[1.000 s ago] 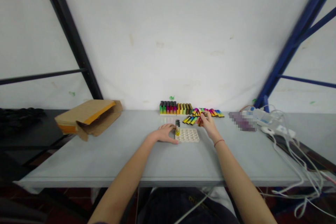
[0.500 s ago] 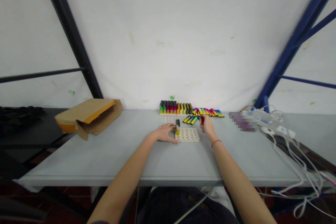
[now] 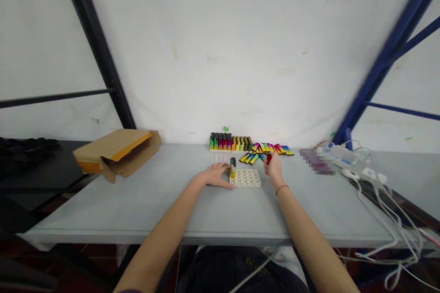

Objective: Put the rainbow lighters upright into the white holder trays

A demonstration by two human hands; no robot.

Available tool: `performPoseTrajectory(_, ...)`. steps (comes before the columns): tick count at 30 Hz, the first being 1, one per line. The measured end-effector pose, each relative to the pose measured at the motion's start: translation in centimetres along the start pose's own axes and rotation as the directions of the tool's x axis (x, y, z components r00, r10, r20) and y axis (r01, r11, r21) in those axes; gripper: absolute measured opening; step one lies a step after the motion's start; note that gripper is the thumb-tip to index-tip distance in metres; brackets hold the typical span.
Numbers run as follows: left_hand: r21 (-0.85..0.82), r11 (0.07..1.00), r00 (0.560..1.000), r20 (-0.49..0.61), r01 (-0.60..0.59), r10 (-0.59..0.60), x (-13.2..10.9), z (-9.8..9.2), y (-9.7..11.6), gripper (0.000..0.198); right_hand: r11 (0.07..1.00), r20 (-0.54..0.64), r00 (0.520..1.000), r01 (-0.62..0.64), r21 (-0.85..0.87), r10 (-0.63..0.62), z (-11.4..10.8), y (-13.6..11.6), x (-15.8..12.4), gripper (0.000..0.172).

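A white tray with round holes (image 3: 248, 178) lies on the table in front of me. Yellow lighters with dark tops (image 3: 233, 169) stand upright in its left end. My left hand (image 3: 217, 176) grips that end, thumb at the near corner and fingers at the far side. To the right of the tray, my right hand (image 3: 274, 169) is raised and closed around a red lighter (image 3: 268, 159), partly hidden by the fingers. Just beyond it, several loose lighters (image 3: 252, 159) lie on the table, with more multicoloured lighters (image 3: 275, 148) behind them.
Two filled blocks of upright lighters, one multicoloured (image 3: 220, 142) and one yellowish (image 3: 242, 143), stand by the wall. An open cardboard box (image 3: 117, 153) lies at the left. White cables (image 3: 381, 192) and a power strip (image 3: 347, 154) spread along the right side.
My right hand, with the red lighter, has moved slightly right and tilted more upright. The left hand stays at the tray. The camera view has shifted a little.
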State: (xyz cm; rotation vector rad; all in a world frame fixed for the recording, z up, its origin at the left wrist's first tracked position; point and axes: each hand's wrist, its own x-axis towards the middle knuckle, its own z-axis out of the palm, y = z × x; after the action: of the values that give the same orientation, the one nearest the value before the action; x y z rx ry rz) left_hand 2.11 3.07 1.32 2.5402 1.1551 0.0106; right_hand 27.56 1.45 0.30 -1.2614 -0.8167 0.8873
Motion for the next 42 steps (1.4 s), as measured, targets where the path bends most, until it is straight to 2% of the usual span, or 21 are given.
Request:
performPoseTrajectory(3,0.003,1.0,1.0,-0.001,0.007,-0.007,0.0,0.0,0.0,0.093,0.988,-0.046,0.989,-0.137,0.071,0.14,0.2,-0.5,-0.6,0.047)
performPoseTrajectory(8,0.013,1.0,1.0,0.001,0.001,-0.001,0.1,0.1,-0.1,0.095,0.962,0.085,0.973,-0.227,0.149,0.216,0.0,-1.1,-1.0,0.045)
performPoseTrajectory(20,0.01,1.0,1.0,-0.002,-0.001,0.001,0.0,0.0,-0.1,0.093,0.963,0.018,0.987,-0.163,0.214,0.163,0.0,-0.7,-0.8,0.044)
performPoseTrajectory(26,0.022,1.0,1.0,-0.001,0.003,-0.003,0.2,0.2,-0.3,0.095,0.946,0.038,0.981,-0.195,0.26,0.192,0.0,-1.0,-1.0,0.042)
performPoseTrajectory(31,0.028,1.0,1.0,0.004,0.007,-0.007,0.1,0.1,-0.2,0.095,0.906,-0.048,0.988,-0.115,0.408,0.147,-0.4,-1.8,-1.1,0.039)
performPoseTrajectory(35,0.019,1.0,1.0,0.001,0.006,-0.006,0.1,0.1,-0.2,0.094,0.907,-0.068,0.989,-0.093,0.41,0.132,-0.4,-1.8,-1.0,0.039)
performPoseTrajectory(38,0.011,1.0,1.0,0.001,0.002,-0.002,0.1,0.1,-0.2,0.091,0.938,-0.017,0.999,-0.043,0.344,0.052,0.2,-1.4,-1.0,0.039)
performPoseTrajectory(42,0.011,1.0,1.0,-0.003,-0.003,0.003,0.1,0.1,-0.2,0.09,0.98,0.151,0.985,0.049,0.193,-0.079,1.1,-0.7,-1.3,0.039)
